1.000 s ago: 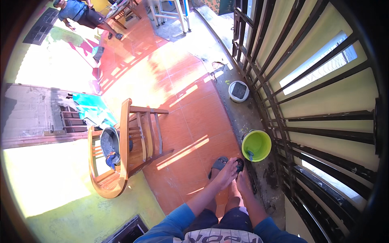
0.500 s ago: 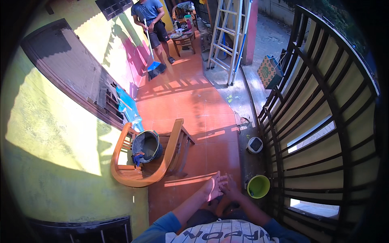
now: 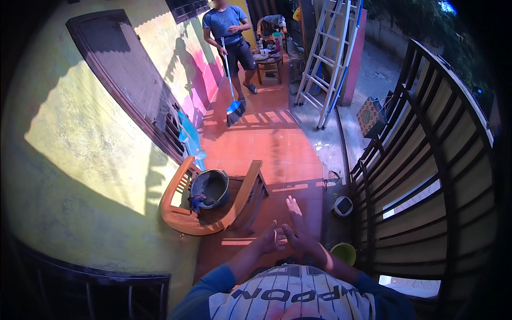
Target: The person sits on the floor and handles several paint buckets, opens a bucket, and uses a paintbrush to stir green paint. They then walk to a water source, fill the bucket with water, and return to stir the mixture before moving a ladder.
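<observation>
Both of my hands are raised in front of my body, above the orange tiled floor (image 3: 256, 144). My left hand (image 3: 270, 239) is empty, with its fingers pointing toward the other hand. My right hand (image 3: 298, 229) is stretched out flat and pointing ahead, its thumb close to the left fingertips; I cannot tell whether they touch. To the left of my hands is a wooden armchair (image 3: 173, 220). On its seat rests a dark bucket (image 3: 200, 184) with grey contents, and a blue cloth-like item (image 3: 197, 202) hangs at its rim.
Ahead, a person (image 3: 226, 24) holds a broom (image 3: 229, 74). A stepladder (image 3: 324, 82) stands right of a small table (image 3: 271, 61). Along the dark railing (image 3: 426, 122) are a paper bag (image 3: 369, 118), a white pail (image 3: 342, 206) and a lime-green bucket (image 3: 345, 253).
My hands have moved apart from a clasp-like contact, and the right one now reaches forward. The person ahead has shifted and lifted one hand off the broom. My view has turned somewhat.
</observation>
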{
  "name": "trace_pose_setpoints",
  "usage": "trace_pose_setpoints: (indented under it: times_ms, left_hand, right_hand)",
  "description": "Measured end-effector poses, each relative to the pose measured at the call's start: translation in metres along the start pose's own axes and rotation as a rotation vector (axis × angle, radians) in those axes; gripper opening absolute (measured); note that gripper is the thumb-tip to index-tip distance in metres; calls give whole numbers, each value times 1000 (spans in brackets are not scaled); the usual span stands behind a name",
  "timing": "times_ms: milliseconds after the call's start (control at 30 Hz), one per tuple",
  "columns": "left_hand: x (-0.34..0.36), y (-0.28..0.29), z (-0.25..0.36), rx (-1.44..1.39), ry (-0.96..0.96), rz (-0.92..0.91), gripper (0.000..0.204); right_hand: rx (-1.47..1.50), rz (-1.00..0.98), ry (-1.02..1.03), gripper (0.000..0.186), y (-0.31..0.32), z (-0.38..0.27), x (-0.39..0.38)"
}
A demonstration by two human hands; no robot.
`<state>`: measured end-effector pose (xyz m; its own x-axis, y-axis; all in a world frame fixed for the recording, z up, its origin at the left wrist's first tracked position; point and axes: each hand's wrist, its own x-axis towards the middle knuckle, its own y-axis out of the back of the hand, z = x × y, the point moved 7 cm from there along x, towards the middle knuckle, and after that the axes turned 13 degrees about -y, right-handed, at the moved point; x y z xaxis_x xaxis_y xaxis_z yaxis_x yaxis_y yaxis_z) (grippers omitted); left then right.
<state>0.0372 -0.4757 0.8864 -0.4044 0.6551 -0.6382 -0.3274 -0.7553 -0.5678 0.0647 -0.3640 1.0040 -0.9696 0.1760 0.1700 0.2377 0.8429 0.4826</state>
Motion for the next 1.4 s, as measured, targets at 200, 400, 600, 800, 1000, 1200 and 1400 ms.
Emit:
trace_pose_setpoints:
  times_ms: [200, 400, 600, 800, 1000, 1200, 1400]
  left_hand:
    - [-43, -123, 121, 136, -739, -108, 72]
    - [-1, -160, 108, 420, -581, -164, 53]
    - [90, -112, 20, 214, -123, 36, 72]
    - [141, -114, 12, -11, 27, 64, 77]
    - [148, -113, 77, 191, -223, 43, 42]
    - [131, -69, 152, 257, -311, 40, 31]
    - [140, -28, 197, 226, -301, 44, 30]
  right_hand:
    - [109, -535, -943, 72, -36, 172, -25]
    - [607, -440, -1085, 69, 3, 224, -60]
    - [728, -336, -1081, 61, 87, 201, -56]
    - [230, -209, -498, 60, 112, 162, 2]
    - [427, -234, -651, 53, 101, 175, 46]
    - [358, -251, -845, 49, 84, 195, 89]
    - [406, -232, -924, 47, 70, 190, 134]
